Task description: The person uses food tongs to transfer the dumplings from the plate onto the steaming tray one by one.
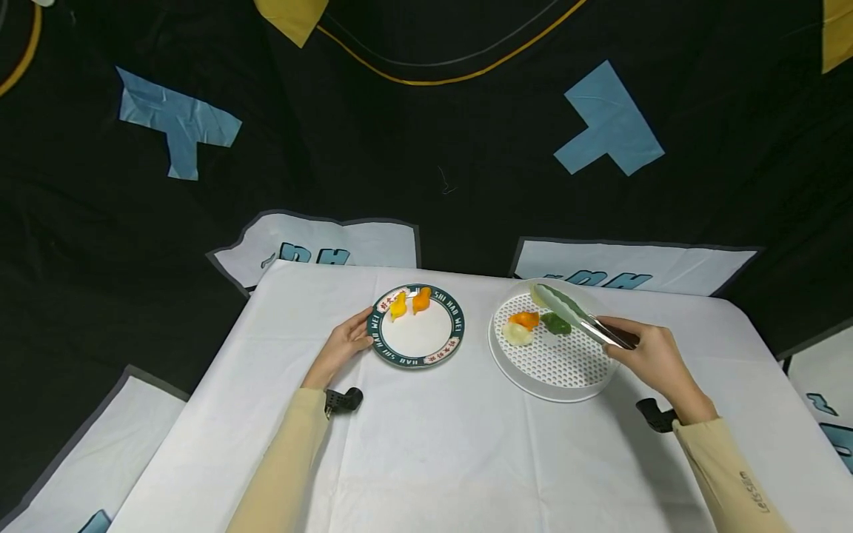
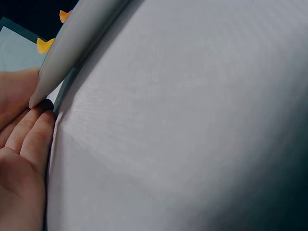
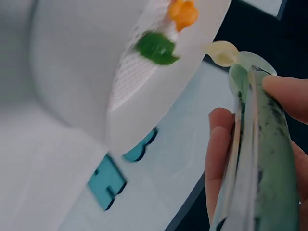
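My left hand (image 1: 343, 348) grips the left rim of a round plate (image 1: 416, 337) with a dark green lettered border. On the plate lie a yellow dumpling-like piece (image 1: 397, 306) and an orange one (image 1: 421, 300). My right hand (image 1: 656, 363) holds a pair of tongs (image 3: 276, 159) with pale green, silvery arms. Between the tongs' tips is a pale yellow piece (image 3: 222, 53), over the far left part of a white perforated steamer tray (image 1: 573, 363). An orange piece (image 1: 524, 320), a cream piece (image 1: 517, 334) and a green piece (image 1: 556, 323) lie in the tray.
A white cloth (image 1: 440, 444) covers the table. Behind it hangs a black curtain (image 1: 426, 185) with blue tape (image 1: 613, 118) on it. White printed sheets (image 1: 633, 264) show beyond the far table edge.
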`<state>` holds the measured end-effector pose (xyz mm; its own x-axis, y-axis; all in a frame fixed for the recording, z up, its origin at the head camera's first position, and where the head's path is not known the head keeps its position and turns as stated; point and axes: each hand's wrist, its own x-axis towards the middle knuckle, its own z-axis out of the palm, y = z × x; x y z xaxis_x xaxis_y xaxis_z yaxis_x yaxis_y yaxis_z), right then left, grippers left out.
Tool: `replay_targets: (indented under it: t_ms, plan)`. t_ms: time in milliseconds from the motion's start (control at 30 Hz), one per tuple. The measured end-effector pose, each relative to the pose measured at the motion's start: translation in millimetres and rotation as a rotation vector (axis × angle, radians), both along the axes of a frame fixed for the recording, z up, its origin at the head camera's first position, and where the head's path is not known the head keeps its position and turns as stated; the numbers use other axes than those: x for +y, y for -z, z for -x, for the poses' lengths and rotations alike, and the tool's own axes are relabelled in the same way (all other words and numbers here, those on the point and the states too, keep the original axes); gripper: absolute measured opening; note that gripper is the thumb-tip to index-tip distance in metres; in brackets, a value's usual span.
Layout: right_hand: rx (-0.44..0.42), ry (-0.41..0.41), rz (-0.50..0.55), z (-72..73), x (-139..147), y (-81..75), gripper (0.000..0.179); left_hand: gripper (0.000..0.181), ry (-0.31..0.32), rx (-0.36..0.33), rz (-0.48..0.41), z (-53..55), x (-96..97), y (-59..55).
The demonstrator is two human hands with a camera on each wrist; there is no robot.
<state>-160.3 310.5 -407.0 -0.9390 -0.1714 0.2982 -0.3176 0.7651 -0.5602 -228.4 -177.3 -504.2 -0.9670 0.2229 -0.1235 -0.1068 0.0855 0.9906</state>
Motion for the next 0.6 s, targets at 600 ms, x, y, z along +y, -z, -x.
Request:
replay_targets:
  t_ms: [600]
  plan:
    - [-0.033, 0.113, -0.044, -12.0, 37, 14.0, 0.040, 0.064, -0.007, 0.004, 0.010, -0.5, 0.8, -1.4]
